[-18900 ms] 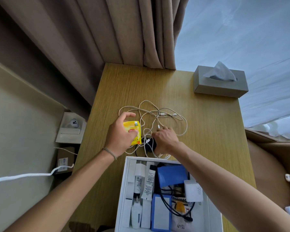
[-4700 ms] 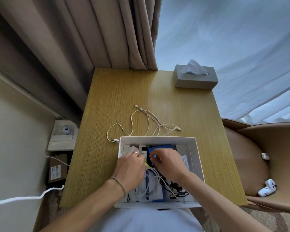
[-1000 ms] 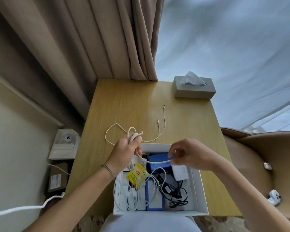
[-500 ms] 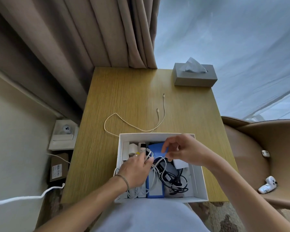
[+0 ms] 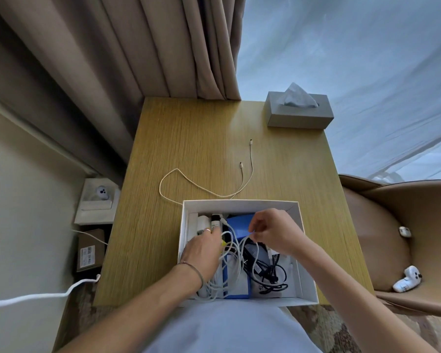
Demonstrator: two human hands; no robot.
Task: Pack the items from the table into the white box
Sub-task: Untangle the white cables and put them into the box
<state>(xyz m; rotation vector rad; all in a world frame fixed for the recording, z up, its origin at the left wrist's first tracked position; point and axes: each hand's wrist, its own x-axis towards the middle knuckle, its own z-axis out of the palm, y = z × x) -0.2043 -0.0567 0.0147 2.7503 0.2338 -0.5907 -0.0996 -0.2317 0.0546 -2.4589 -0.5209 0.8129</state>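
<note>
Both hands worked inside the open white cardboard box (image 5: 239,206), which sat on the near edge of the light wooden table (image 5: 201,138). The left hand (image 5: 201,253), wearing a thin wrist bracelet and a ring, lay palm-down over the left part of the box, its fingers closed around loops of the white charging cable (image 5: 233,247). The right hand (image 5: 275,231) hovered over the middle of the box, thumb and forefinger pinched together on a strand of the same cable. One length of that cable ran out over the far wall of the box and lay on the table in a loop, with two plug ends pointing away from the person. Inside the box lay a blue rectangular case (image 5: 239,224), a tangle of black cord (image 5: 267,272), and white tubes against the left wall. A grey tissue box (image 5: 299,115) stood at the far right corner of the table, well apart from the white box. Beige curtains (image 5: 143,47) hung behind the table.
</note>
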